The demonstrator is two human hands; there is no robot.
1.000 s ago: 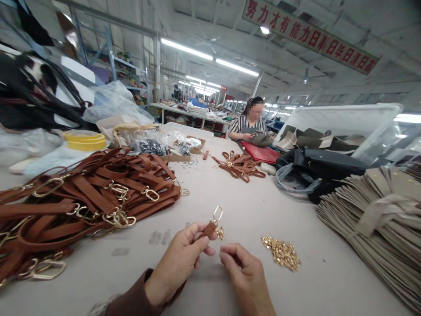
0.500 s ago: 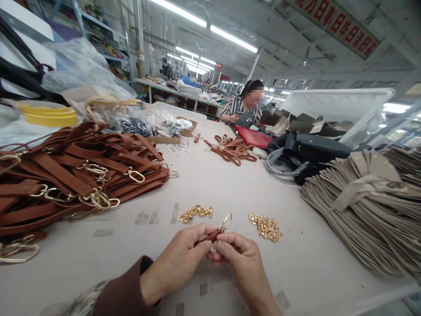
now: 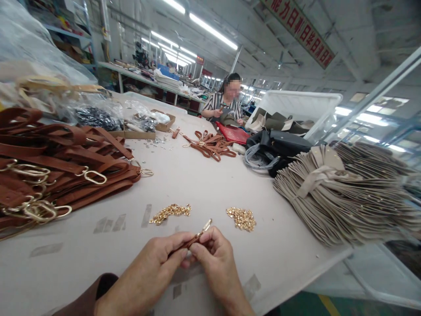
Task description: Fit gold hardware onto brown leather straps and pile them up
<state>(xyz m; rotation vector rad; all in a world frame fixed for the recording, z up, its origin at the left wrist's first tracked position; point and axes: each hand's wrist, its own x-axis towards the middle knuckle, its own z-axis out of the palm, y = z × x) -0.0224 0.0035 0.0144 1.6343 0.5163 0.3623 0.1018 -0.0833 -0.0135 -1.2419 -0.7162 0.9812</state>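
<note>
Both hands hold one brown leather strap [image 3: 188, 244] above the near part of the table. My left hand [image 3: 154, 263] pinches it between thumb and fingers from the left. From the right, my right hand [image 3: 215, 261] is closed on the strap's end, close to a gold oval ring [image 3: 206, 225] that points up and away. Whether a small metal piece sits between the fingertips is hidden. Beyond the hands lie two small heaps of gold metal fittings, a left heap [image 3: 171, 213] and a right heap [image 3: 241, 218].
A big pile of brown straps [image 3: 66, 162] with gold clasps covers the left side. Further back lie more straps [image 3: 210, 145] and an open cardboard box [image 3: 131, 134]. On the right are a tied bundle of beige pieces [image 3: 315, 193] and a black bag [image 3: 279, 145]. A person [image 3: 223, 103] sits at the far end.
The view has swung to the right, so everything shifts left in the picture. Both hands keep hold of the strap, and the gold ring now appears more edge-on.
</note>
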